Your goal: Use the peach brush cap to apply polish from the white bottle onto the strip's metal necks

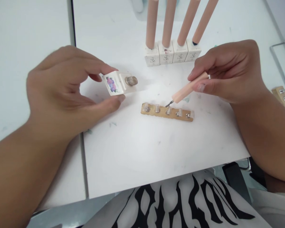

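Between thumb and fingers, my left hand grips a white nail polish bottle, uncapped and tilted so its neck points right. Purple and pink flowers decorate one side of it. My right hand pinches the peach-coloured handle of a nail polish brush. The dark brush tip slants down to a clear nail tip near the middle of a wooden strip, and I cannot tell whether it touches. Several clear nail tips sit in a row along this strip, which lies on the white table.
Several white nail polish bottles with tall peach caps stand side by side at the back. Another wooden strip and a metal wire frame are at the right edge. A dark seam runs between the tabletops on the left.
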`<state>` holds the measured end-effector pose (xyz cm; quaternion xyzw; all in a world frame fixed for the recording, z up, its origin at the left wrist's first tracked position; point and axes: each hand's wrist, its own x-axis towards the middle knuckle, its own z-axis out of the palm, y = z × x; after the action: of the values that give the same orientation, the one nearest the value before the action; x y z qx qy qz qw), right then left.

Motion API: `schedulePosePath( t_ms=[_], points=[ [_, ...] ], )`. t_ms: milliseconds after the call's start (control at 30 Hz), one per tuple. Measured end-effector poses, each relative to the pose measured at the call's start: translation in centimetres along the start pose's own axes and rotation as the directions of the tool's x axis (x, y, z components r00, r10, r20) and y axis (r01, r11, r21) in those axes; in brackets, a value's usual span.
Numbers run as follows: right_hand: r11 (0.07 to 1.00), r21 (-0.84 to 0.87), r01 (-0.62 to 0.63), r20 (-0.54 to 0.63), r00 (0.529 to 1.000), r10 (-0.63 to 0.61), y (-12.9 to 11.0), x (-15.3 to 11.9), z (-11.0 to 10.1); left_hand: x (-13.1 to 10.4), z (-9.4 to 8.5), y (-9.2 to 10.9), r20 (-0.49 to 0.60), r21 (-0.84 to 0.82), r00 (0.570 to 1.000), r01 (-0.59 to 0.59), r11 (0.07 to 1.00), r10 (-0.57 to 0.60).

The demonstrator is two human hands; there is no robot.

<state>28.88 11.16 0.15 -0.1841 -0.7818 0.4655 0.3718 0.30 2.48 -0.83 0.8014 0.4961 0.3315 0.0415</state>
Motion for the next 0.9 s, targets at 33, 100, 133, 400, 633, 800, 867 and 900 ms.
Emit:
schedulePosePath(
  t_ms=[33, 100, 133, 400, 633, 800, 867, 900],
  points=[
    [1.000, -0.004, -0.004, 0.001, 1.000, 0.004, 0.0, 0.0, 0.0, 0.0, 0.0, 0.0, -0.001, 0.006, 1.000, -0.004, 1.000, 0.004],
    [1.000, -0.002, 0.005, -0.011, 1.000, -0.005, 0.1, -0.1, 0.0, 0.0, 0.0, 0.2, -0.011, 0.010, 1.000, 0.002, 1.000, -0.001],
    [1.000, 0.002, 0.015, -0.020, 1.000, -0.015, 0.1, -0.1, -0.1, 0.0, 0.0, 0.2, -0.017, 0.005, 1.000, 0.008, 1.000, -0.008],
    [1.000, -0.005, -0.005, -0.020, 1.000, 0.005, 0.0, 0.0, -0.3, 0.0, 0.0, 0.4, -0.024, -0.009, 0.999, 0.030, 0.999, -0.031],
    [1.000, -0.011, 0.020, -0.003, 1.000, -0.020, 0.3, 0.3, -0.5, 0.0, 0.0, 0.5, -0.039, -0.023, 0.998, 0.046, 0.999, -0.047],
    [0.994, 0.029, -0.110, -0.056, 0.992, 0.111, -0.4, 0.3, 0.0, 0.0, 0.1, 0.1, -0.025, 0.004, 1.000, 0.015, 1.000, -0.015],
    [0.978, 0.075, -0.192, -0.078, 0.977, 0.198, -1.1, 0.3, 0.4, 0.0, 0.0, 0.0, -0.030, 0.004, 1.000, 0.001, 1.000, -0.001],
    [0.972, 0.095, -0.216, -0.076, 0.972, 0.223, -1.5, 0.3, 0.5, 0.0, 0.0, 0.0, -0.030, 0.003, 1.000, -0.002, 1.000, 0.002]
  ],
)
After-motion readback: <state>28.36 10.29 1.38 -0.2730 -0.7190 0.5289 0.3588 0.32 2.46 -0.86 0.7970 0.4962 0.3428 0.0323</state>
